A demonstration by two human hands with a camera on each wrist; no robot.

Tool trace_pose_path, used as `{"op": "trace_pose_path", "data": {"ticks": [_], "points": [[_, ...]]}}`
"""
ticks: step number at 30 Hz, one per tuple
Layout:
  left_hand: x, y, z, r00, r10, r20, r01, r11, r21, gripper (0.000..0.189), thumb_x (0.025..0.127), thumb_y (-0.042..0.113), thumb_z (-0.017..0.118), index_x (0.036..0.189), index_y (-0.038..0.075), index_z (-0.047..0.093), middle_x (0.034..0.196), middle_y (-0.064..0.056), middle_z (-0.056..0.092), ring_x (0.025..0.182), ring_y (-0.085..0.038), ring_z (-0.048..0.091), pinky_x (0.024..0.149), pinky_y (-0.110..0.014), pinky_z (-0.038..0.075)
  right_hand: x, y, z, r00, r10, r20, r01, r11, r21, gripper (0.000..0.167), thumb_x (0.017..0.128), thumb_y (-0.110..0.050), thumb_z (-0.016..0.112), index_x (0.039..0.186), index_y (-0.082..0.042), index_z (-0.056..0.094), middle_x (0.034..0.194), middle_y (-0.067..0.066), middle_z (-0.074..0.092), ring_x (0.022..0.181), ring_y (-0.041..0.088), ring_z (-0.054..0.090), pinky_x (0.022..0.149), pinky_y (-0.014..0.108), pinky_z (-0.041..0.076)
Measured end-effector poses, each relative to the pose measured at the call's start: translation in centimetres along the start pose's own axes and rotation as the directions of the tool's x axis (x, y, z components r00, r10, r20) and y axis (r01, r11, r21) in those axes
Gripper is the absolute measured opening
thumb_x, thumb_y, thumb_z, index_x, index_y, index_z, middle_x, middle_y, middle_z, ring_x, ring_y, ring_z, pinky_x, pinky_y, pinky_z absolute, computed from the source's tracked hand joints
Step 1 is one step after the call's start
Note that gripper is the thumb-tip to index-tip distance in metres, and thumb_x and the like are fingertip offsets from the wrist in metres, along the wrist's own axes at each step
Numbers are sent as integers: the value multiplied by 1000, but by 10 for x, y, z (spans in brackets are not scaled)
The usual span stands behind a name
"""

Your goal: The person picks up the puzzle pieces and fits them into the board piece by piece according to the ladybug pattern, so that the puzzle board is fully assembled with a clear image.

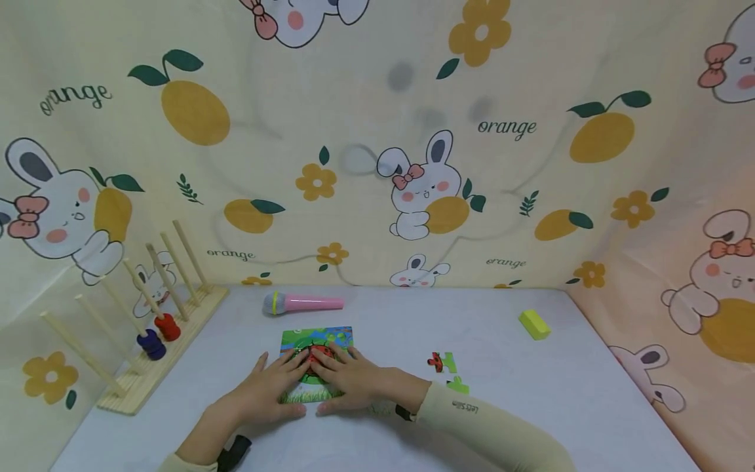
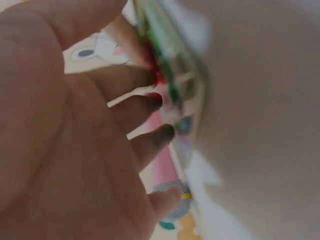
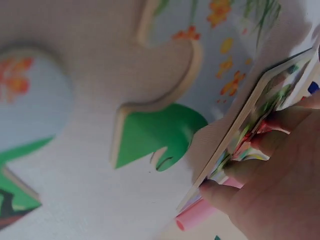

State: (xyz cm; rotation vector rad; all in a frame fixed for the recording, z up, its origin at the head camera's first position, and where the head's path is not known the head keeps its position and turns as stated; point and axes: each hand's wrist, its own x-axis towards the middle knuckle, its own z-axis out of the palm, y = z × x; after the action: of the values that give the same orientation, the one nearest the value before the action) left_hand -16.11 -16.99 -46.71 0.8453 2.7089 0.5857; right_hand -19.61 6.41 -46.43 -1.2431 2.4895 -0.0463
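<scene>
A picture puzzle board point(image 1: 294, 337) with a red ladybug on a green leaf lies flat on the table. My left hand point(image 1: 267, 388) rests on its left side with fingers spread. From the right, my right hand point(image 1: 352, 380) lays its spread fingertips over the ladybug, close to the left fingertips. Both thumbs reach to the board's near edge. In the right wrist view, fingertips bear down on the board's printed face, beside a loose jigsaw piece point(image 3: 227, 75) of grass, orange flowers and green. Part of the picture is hidden beneath the hands.
A pink toy microphone point(image 1: 307, 303) lies behind the board. More loose puzzle pieces point(image 1: 448, 362) are right of the right wrist. At the left stands a wooden peg rack point(image 1: 171, 347) with purple and red rings. A yellow-green block point(image 1: 534, 324) sits at the far right.
</scene>
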Motion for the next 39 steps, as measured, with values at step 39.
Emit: {"op": "trace_pose_path", "data": {"ticks": [39], "points": [[4,-15,-3,992,72,-100,-64,995,79,53,95,45,63,138,14,61,150,-18,46,137,-43,38,99,-84,17,-5,11,-3,993,66,-102,-81,985,-152,70,98,-62,43,156,-23,36,165,5,20,151,31,18,118,59,19]]}}
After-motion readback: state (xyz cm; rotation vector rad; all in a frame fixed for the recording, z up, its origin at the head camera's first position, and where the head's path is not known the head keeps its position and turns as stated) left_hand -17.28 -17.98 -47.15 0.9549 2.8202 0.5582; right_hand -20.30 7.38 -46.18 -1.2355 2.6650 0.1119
